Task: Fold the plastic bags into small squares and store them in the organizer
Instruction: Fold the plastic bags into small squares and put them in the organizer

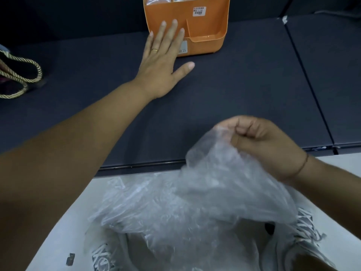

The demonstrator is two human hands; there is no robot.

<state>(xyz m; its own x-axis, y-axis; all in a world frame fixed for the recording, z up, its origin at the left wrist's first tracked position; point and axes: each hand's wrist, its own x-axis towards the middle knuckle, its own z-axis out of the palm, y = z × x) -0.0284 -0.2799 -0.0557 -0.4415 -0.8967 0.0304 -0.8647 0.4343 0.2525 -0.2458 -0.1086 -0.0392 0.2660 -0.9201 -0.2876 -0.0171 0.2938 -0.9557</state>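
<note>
Right grip (pixel 259 141): fingers curled in, pinching the upper edge of the plastic bag (pixel 214 192) between thumb and fingertips.
Left grip (pixel 164 63): fingers straight and spread, holding nothing. The fingertips lie against the front of the organizer (pixel 205 26); whether they press on it I cannot tell.
Bag, place: it hangs straight down from the right grip and is lifted off the table (pixel 234 94). Its lower part drapes toward the person, below and to the left of the pinch.
Bag, handling: judged very light, limp and slippery. It has no stiffness of its own, will likely trap air and spring out of a fold, and looks thin enough to tear if tugged hard.
Where to take hold: probably at a second corner of the same edge, to the left of the right grip, so the film can be pulled taut and laid flat on the table just beyond the pinch.
Bag, looks: clear and colourless, finely crinkled, cloudy where layers overlap, not yet folded.
Organizer: orange, with several compartments, well beyond the right grip and ahead to its left. The rear compartments show something pale, too cropped to name.
Below the right grip: more bags (pixel 109 257) with grey print, bunched loosely.
</note>
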